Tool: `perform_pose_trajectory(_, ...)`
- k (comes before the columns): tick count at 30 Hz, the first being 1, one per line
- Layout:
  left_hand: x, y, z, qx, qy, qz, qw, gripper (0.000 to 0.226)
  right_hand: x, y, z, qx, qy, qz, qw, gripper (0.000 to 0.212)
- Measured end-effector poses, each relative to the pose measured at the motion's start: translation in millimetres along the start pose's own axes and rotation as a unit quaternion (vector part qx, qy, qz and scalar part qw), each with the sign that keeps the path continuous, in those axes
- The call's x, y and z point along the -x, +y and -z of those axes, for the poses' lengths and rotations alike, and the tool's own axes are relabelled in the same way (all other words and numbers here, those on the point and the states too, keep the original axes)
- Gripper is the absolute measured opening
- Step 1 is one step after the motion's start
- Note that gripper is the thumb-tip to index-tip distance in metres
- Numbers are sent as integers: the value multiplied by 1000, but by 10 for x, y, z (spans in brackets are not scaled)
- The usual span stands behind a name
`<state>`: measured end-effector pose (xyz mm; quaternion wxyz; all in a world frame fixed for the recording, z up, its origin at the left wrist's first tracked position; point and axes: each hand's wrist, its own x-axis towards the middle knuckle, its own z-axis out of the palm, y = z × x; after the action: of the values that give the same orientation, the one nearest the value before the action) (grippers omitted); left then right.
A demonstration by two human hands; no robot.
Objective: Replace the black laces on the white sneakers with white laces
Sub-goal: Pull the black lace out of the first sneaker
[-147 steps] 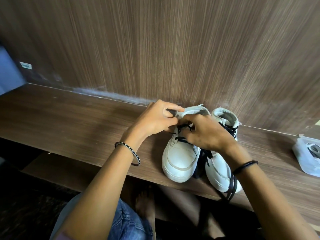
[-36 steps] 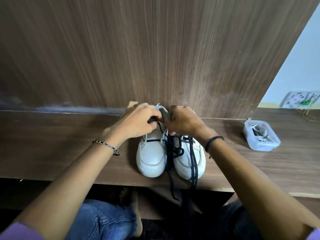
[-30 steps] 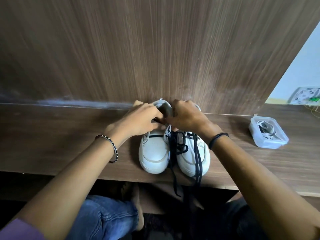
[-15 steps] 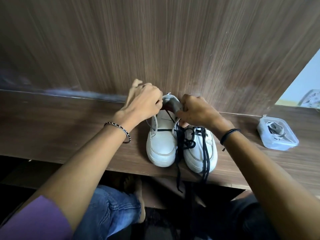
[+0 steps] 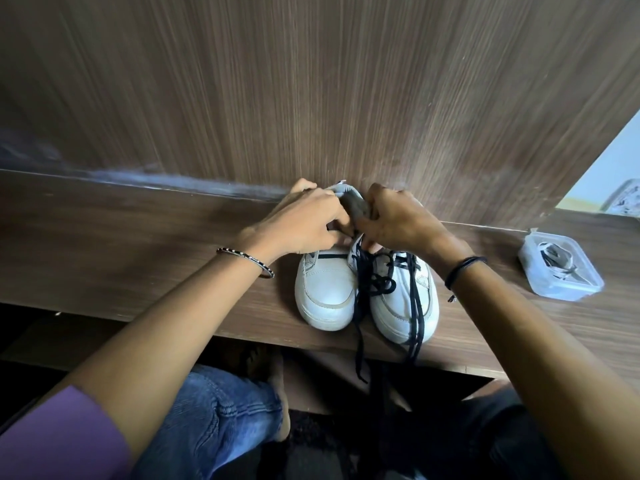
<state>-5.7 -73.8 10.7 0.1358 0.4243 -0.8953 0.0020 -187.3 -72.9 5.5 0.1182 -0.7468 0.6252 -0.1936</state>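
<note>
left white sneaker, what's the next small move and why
Probably draw the flat black lace out of the last eyelets: only one black bar crosses the left white leather sneaker, the rest trails off the wooden ledge, and the left hand and right hand grip its top.

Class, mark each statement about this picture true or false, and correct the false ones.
1. Two sneakers stand side by side on the shelf. True.
2. The left hand and right hand both grip the top of one of the sneakers. True.
3. White laces are threaded through both sneakers. False: only black laces show, their ends hanging over the shelf edge.
4. The box sits beside the left hand. False: it sits on the right, past the right arm.
</note>
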Motion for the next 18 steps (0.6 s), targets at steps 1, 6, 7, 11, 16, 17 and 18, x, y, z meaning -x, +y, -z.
perform_pose_trajectory(1, -2, 10, -4, -14, 13, 8, 1000, 10, -2, 1, -4, -3, -1, 0, 1000, 34)
perform_pose_trajectory(6, -50, -18, 23, -57, 99, 115, 987, 11, 36, -30, 64, 0, -17, 7, 1000, 21)
perform_pose_trajectory(7, -60, -48, 24, -49, 127, 145, 980, 13, 38, -29, 71, -2, -23, 9, 1000, 18)
perform_pose_trajectory(11, -87, -68, -6, 3, 192, 179, 965, 16, 38, -35, 76, -7, -31, 12, 999, 15)
perform_pose_trajectory(16, -52, -75, -15, 14, 98, 12, 995, 29, 21, -13, 70, -38, -45, 3, 998, 14)
perform_pose_trajectory(17, -36, -72, -40, 15, 58, -5, 998, 33, 27, -12, 76, -42, -51, -1, 998, 14)
perform_pose_trajectory(18, -18, -64, -72, 18, 24, -13, 999, 32, 34, -19, 84, -47, -57, -2, 997, 14)
